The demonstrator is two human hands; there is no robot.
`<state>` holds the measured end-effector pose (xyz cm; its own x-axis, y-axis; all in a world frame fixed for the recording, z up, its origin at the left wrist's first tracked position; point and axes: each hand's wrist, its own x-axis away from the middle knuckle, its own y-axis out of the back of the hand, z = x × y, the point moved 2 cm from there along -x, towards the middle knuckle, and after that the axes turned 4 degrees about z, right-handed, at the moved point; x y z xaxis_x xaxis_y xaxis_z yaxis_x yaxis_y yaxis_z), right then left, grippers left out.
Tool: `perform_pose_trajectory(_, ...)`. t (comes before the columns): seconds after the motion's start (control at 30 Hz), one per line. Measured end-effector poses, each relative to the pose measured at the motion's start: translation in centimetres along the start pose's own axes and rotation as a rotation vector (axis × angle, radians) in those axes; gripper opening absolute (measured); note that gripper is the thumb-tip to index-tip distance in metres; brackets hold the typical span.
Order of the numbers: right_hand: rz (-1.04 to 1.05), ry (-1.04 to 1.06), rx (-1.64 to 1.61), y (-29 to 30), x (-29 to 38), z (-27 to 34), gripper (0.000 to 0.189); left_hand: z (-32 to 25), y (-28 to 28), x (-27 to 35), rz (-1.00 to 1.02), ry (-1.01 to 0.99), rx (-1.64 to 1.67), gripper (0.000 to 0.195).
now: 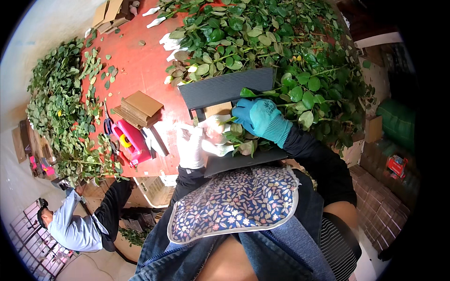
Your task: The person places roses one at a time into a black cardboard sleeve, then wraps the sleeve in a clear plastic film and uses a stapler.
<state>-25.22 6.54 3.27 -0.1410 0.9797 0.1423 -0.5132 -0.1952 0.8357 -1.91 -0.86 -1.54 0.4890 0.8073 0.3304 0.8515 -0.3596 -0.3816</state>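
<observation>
On my left hand (pixel 191 145) is a white glove, brightly lit; it rests against white-netted rose heads (pixel 216 131) in a dark trough-like stand. My right hand (pixel 258 114), in a teal knit glove, has its fingers curled at a green rose stem (pixel 230 120) beside those heads; whether it grips the stem is partly hidden. The stand has a ribbed grey upright panel (pixel 228 87) behind the flowers and a dark flat panel (pixel 246 161) nearer my body. A piece of cardboard (pixel 218 109) lies inside it. Leafy stems run to the right under and past my right hand.
Rose stems with green leaves (pixel 246 38) cover the table's far side; more foliage (pixel 63 105) is piled left. Stacked cardboard pieces (pixel 140 107), scissors (pixel 108 121) and a pink plastic container (pixel 132 144) lie on the red table (pixel 140 59). Another person (pixel 77 224) is at lower left.
</observation>
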Motion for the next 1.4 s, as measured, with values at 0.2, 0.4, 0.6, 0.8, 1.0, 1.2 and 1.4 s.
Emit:
perform_pose_trajectory(0.2,0.002,-0.010,0.013,0.3,-0.1,0.2,0.022,-0.5,-0.9,0.4,0.009,-0.016,-0.092,0.009)
perform_pose_trajectory(0.4,-0.046,-0.020,-0.041,-0.5,-0.5,-0.5,0.025,-2.4,8.5,-0.4,-0.003,0.035,0.304,0.018)
perform_pose_trajectory(0.6,-0.125,0.172,-0.019,-1.7,0.9,-0.9,0.029,0.2,4.4,-0.3,0.196,0.008,-0.181,0.027)
perform_pose_trajectory(0.8,0.112,0.101,0.261,-1.5,-0.1,0.7,0.024,1.9,0.9,0.0,0.077,0.108,-0.282,0.013)
perform_pose_trajectory(1.0,0.012,0.107,0.194,-2.8,-0.1,-0.6,0.021,-3.0,5.2,-0.2,-0.103,-0.087,-0.226,0.016)
perform_pose_trajectory(1.2,0.029,0.200,-0.047,-0.4,1.0,-0.1,0.025,-0.9,2.9,2.1,0.245,0.205,-0.446,0.015)
perform_pose_trajectory(1.4,0.093,0.146,0.190,-2.1,0.9,0.7,0.021,1.3,3.7,2.8,0.240,0.195,-0.392,0.012)
